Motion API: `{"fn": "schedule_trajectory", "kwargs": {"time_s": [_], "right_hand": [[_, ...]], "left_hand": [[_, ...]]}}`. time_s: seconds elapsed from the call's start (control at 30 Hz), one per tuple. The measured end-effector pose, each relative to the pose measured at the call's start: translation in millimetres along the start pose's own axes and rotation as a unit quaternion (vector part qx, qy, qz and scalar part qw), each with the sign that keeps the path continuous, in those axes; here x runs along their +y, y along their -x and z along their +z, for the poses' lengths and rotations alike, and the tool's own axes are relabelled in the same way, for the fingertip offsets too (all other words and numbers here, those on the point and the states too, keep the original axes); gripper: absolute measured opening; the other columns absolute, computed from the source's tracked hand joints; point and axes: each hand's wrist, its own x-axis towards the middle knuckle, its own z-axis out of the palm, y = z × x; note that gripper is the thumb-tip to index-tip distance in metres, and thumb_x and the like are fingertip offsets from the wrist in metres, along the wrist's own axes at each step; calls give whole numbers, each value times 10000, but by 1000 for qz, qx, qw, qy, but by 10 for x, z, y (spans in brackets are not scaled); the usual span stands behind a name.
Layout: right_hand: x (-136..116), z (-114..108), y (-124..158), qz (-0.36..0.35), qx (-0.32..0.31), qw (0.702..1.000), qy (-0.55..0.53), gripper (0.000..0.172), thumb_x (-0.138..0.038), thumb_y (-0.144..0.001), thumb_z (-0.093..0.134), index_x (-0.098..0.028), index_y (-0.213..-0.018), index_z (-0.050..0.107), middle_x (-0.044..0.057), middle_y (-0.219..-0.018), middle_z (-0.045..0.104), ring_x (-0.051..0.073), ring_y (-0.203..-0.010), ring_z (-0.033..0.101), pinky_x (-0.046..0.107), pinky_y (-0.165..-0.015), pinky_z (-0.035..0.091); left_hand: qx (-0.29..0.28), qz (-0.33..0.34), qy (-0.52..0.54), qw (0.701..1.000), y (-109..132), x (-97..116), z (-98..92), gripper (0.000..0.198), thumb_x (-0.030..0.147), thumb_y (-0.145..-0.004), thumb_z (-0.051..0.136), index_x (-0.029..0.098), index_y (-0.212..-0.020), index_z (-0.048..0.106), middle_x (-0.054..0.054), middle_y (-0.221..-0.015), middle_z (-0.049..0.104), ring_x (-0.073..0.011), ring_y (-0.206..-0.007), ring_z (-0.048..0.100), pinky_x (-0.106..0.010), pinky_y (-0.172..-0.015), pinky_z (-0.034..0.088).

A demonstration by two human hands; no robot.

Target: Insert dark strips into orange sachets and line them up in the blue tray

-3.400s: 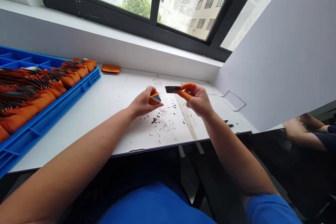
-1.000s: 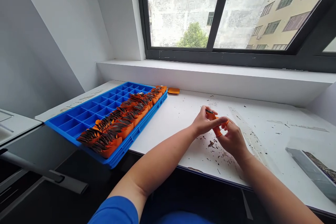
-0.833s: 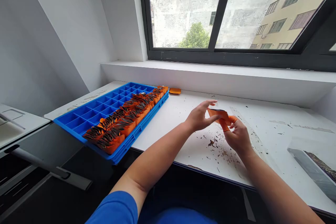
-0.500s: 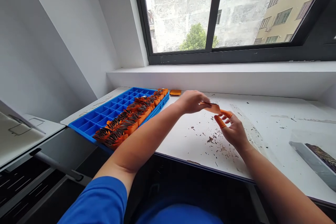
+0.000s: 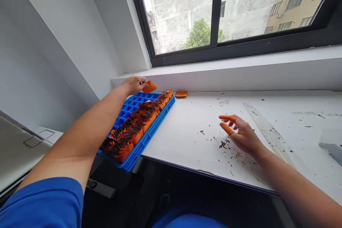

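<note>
My left hand (image 5: 133,84) reaches over the far end of a blue compartment tray (image 5: 139,144) and pinches a small orange packet (image 5: 149,87). The tray's nearer rows hold several orange packets with dark contents (image 5: 133,124); its far cells look bare. My right hand (image 5: 242,135) hovers low over the white table (image 5: 187,131), fingers spread, holding nothing. Orange finger cots cover two of its fingertips (image 5: 226,123).
Another orange packet (image 5: 181,94) lies on the table by the tray's far corner. Dark crumbs (image 5: 223,145) are scattered under my right hand. A clear ruler-like strip (image 5: 269,133) runs along the table. A grey object (image 5: 332,148) sits at the right edge. Window sill behind.
Both hands held the orange packet together over the crumbs. My left hand has now carried it left to the tray's far end, and my right hand has let go and spread.
</note>
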Motion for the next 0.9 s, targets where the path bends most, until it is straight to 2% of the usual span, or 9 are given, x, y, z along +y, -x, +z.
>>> {"fn": "schedule_trajectory", "kwargs": {"time_s": [0.1,0.2,0.33,0.4,0.5,0.6,0.73,0.83,0.9], "right_hand": [[13,10,9,2,-22,1000,5,432,-601,-940,553,-261,-1159,706,91,-1000,662,246,-839,598,406,-681,501],[25,6,18,-4,-36,999,5,434,-610,-939,553,-269,-1165,700,96,-1019,665,246,-842,598,402,-669,506],[38,-9,14,-20,-52,998,-3,423,-607,-941,549,-286,-1177,692,86,-1020,660,239,-840,587,412,-692,503],[44,-12,4,-23,-62,998,-3,431,-617,-935,550,-287,-1170,697,82,-995,653,239,-837,583,412,-688,498],[47,-15,-7,-13,-65,998,4,464,-650,-923,547,-284,-1158,709,80,-964,645,235,-814,580,407,-673,497],[36,-25,-7,-8,-68,998,4,500,-679,-915,550,-278,-1166,711,82,-941,639,231,-798,584,389,-645,505],[34,-37,-1,-9,-74,997,7,503,-676,-916,565,-272,-1178,708,86,-940,639,230,-801,596,370,-620,518],[61,-32,4,-1,-77,997,17,492,-661,-926,558,-272,-1189,705,84,-928,640,222,-757,591,365,-598,513],[81,-26,10,6,-84,996,25,474,-643,-933,554,-284,-1207,700,76,-925,640,207,-707,576,365,-589,509]], "left_hand": [[-13,-56,33,998,-9,-180,240,151,367,-868,577,226,-877,631,-40,-863,677,-224,-827,584,-296,-697,377],[-35,-105,117,987,-19,-239,488,166,361,-840,584,213,-912,606,-42,-892,675,-217,-861,586,-290,-746,416],[-144,-106,172,969,28,-257,737,222,326,-674,692,202,-847,630,-20,-822,699,-200,-801,623,-264,-709,474],[-197,-102,194,956,52,-261,801,322,272,-579,714,210,-892,672,-13,-868,733,-208,-815,655,-256,-684,499],[-246,-118,251,929,47,-262,843,515,217,-510,695,239,-1024,717,-22,-1040,768,-233,-923,691,-256,-704,532],[-278,-143,313,897,20,-271,846,501,223,-492,733,250,-991,762,-31,-1079,780,-260,-1003,692,-264,-751,550],[-268,-175,347,882,8,-308,798,442,346,-472,859,222,-888,776,-37,-947,793,-267,-965,697,-294,-779,560],[-203,-159,361,896,19,-296,752,429,407,-508,878,208,-868,759,-27,-903,785,-252,-958,694,-304,-832,554],[-201,-140,350,904,29,-249,742,355,372,-557,838,210,-863,759,-23,-917,784,-249,-966,689,-299,-833,549]]}}
